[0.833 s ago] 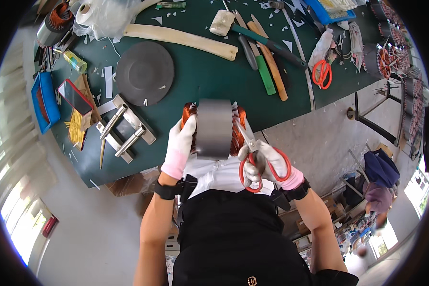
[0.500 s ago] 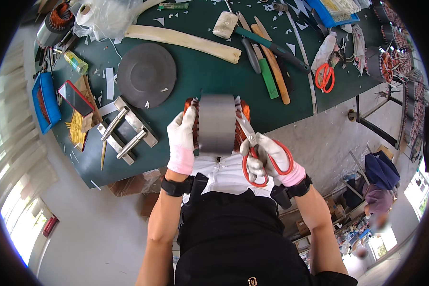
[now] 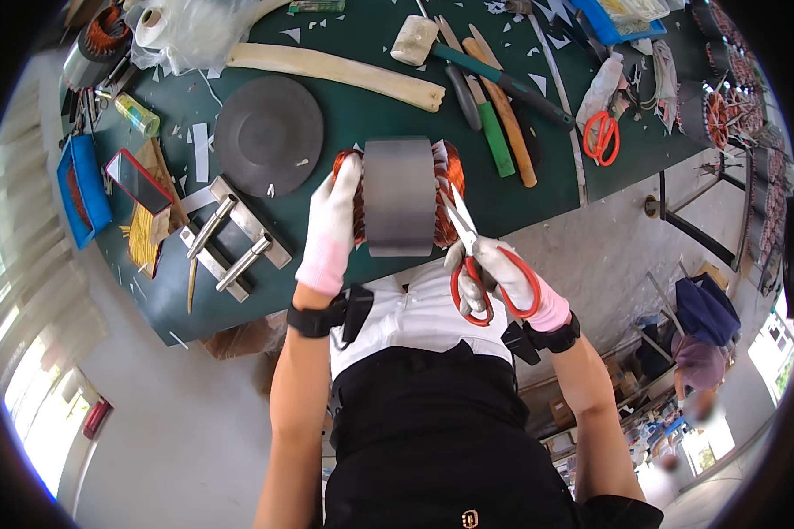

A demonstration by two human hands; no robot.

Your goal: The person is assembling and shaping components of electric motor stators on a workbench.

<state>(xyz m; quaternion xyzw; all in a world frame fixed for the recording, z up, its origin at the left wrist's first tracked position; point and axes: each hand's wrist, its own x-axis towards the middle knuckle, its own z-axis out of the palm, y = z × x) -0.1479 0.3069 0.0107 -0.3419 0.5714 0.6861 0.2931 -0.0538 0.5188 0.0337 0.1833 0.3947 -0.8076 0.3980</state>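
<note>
A grey motor stator [image 3: 400,196] with copper windings at both ends is lifted over the near edge of the green table [image 3: 353,106]. My left hand [image 3: 333,227], in a white glove, grips its left end. My right hand [image 3: 501,278], also gloved, holds red-handled scissors [image 3: 468,256]. Their blades point up at the copper winding on the stator's right end.
On the table lie a round dark disc [image 3: 268,135], a metal clamp frame [image 3: 229,240], a long pale stick [image 3: 335,67], a mallet [image 3: 468,58], wooden and green-handled tools [image 3: 499,132], a second pair of red scissors [image 3: 602,137], a phone [image 3: 138,180] and a blue tray [image 3: 83,183]. More stators [image 3: 723,115] stand at the right.
Both hands have raised the stator farther from my body, over the table edge. The scissors followed, their blades staying at the right winding.
</note>
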